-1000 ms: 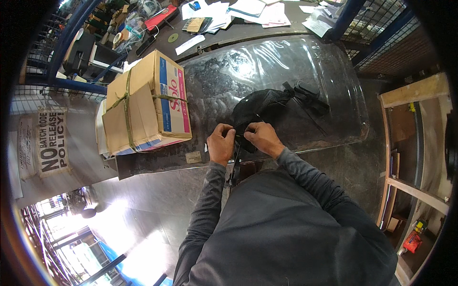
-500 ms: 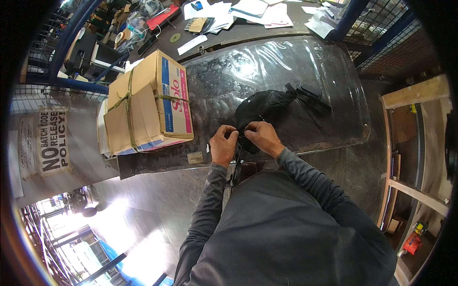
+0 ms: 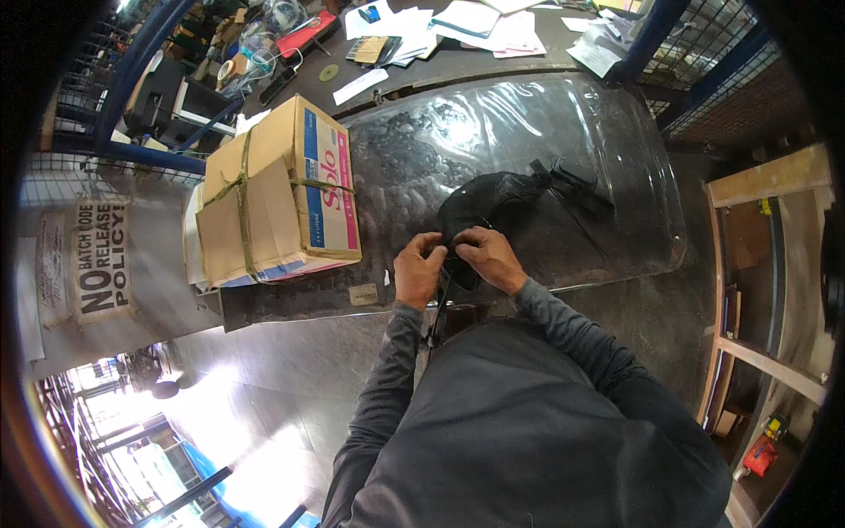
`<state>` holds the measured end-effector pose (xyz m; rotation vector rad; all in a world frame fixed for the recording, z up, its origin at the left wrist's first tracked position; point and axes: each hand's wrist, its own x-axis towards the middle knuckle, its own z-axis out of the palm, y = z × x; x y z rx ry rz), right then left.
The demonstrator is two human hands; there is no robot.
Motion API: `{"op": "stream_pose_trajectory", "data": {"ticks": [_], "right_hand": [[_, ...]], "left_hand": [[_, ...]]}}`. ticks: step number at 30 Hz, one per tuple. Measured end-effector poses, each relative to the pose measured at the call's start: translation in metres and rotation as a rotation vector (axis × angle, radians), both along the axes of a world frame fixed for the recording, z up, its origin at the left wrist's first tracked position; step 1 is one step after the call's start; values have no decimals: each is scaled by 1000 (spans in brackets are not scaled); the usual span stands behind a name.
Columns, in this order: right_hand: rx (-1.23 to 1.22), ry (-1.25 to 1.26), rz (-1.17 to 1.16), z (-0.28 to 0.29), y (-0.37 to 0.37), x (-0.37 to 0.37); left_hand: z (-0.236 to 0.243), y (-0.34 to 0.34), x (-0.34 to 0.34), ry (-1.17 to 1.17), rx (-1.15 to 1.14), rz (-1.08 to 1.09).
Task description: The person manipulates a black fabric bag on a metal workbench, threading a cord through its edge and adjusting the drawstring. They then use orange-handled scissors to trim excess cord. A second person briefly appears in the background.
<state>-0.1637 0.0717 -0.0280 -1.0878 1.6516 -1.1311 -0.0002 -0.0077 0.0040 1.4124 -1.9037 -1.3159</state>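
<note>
A black bag with mesh panels and straps (image 3: 493,201) lies on the plastic-covered tabletop (image 3: 607,132). My left hand (image 3: 420,271) pinches part of its black strap at the near end of the bag, by the table's front edge. Just to the right, almost touching it, my right hand (image 3: 489,260) is closed on the same part, thumb and forefinger together. The exact piece between my fingertips is small and dark, partly hidden by them. A dark strap hangs down below my hands over the edge.
A cardboard box (image 3: 260,189) tied with green strap sits at left. Papers (image 3: 466,25), tools and cables cover the rear surface, between blue mesh-panelled frames (image 3: 709,75). A wooden rack (image 3: 766,180) stands at right, and a grey panel with paper signs (image 3: 62,264) is at far left.
My hands have shifted slightly within the picture, along with the whole scene, staying at the same part of the bag. Their fingers have moved a little while remaining closed.
</note>
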Motion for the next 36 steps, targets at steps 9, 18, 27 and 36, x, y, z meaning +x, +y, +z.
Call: {"op": "stream_pose_trajectory", "data": {"ticks": [9,18,27,36], "right_hand": [[86,-62,-41,18,-5,1],[127,-8,1,15,-3,-8],[125,-26,-4,11,-2,-10],[161,-43,-47,18,-3,-7]], "left_hand": [[-10,-4,-8,-184,-227,-74],[-11,-35,-1,3,414,-101],[-23,-42,9,136,542,-119],[-10,-35,6,52,416,-159]]}}
